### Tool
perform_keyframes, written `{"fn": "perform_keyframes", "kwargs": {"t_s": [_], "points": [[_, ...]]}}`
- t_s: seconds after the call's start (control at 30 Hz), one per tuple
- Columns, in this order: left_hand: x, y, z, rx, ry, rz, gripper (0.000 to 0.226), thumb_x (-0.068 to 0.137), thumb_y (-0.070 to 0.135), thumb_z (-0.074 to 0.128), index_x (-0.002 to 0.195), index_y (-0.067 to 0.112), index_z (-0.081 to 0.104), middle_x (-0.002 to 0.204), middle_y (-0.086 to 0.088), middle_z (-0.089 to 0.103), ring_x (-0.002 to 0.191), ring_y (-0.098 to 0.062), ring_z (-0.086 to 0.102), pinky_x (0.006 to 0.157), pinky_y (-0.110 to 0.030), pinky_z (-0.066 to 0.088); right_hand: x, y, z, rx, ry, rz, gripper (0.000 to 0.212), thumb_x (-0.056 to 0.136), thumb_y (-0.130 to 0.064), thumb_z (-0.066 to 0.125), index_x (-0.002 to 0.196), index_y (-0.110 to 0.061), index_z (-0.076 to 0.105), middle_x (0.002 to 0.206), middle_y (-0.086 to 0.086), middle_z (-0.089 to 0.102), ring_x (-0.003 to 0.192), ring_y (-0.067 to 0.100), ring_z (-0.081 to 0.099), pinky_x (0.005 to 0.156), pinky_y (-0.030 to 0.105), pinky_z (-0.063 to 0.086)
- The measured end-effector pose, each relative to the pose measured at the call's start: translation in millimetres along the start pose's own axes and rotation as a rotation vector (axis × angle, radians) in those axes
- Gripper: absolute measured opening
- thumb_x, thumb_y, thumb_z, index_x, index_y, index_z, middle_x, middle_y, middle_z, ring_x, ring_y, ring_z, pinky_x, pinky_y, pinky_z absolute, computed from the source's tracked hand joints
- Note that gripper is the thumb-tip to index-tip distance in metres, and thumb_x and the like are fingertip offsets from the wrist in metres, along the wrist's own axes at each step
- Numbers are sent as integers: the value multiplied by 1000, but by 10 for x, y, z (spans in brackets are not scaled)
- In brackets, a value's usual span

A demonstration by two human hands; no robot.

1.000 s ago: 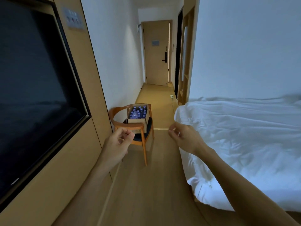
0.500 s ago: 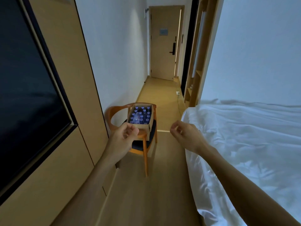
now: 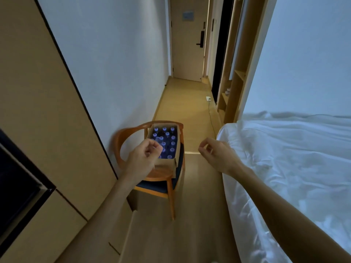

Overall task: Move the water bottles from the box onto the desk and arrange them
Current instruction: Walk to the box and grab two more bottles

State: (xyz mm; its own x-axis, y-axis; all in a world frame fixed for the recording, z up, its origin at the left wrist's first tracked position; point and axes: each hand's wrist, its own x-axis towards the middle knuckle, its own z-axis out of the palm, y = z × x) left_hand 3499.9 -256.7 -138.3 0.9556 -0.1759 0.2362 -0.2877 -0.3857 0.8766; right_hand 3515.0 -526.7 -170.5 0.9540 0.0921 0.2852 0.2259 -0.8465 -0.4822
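An open cardboard box [image 3: 165,164] stands on the seat of a wooden chair [image 3: 120,141] against the left wall. Inside it are several water bottles [image 3: 168,141] with blue caps, upright in rows. My left hand [image 3: 142,158] is raised in front of the box's near left corner, fingers loosely curled, holding nothing. My right hand [image 3: 218,154] hovers to the right of the chair, near the bed's corner, also loosely curled and holding nothing. No desk is in view.
A bed with white sheets [image 3: 294,158] fills the right side, leaving a narrow wooden floor aisle [image 3: 197,215]. A dark TV screen [image 3: 17,186] sits in the left wall panel. Beyond the chair, a hallway leads to a door [image 3: 188,44], with a white plug and cable on the floor [image 3: 208,98].
The view has moved forward down the aisle, so the chair and box are closer and lower in view. Both hands stay raised and empty, the left now overlapping the box.
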Motion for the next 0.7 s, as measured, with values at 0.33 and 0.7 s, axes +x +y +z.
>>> {"fn": "perform_keyframes", "kwargs": {"t_s": [0.33,0.7], "points": [[1896,-701,477,85,94,-100,4,92,42,56,89,43,57,78,18,65,56,-2,59,51,-19,44,1980,987,295,90,-109,-37,12,94,-51,49,97,-40,53,80,-16,63,70,2,64,66,31,60],[3153,-1675,593,194,148,-300,22,85,61,50,90,42,57,76,16,65,57,0,61,51,-18,43,3601,1489,869,104,-312,-80,13,96,-41,51,99,-31,58,88,-13,62,79,4,60,70,30,54]]}}
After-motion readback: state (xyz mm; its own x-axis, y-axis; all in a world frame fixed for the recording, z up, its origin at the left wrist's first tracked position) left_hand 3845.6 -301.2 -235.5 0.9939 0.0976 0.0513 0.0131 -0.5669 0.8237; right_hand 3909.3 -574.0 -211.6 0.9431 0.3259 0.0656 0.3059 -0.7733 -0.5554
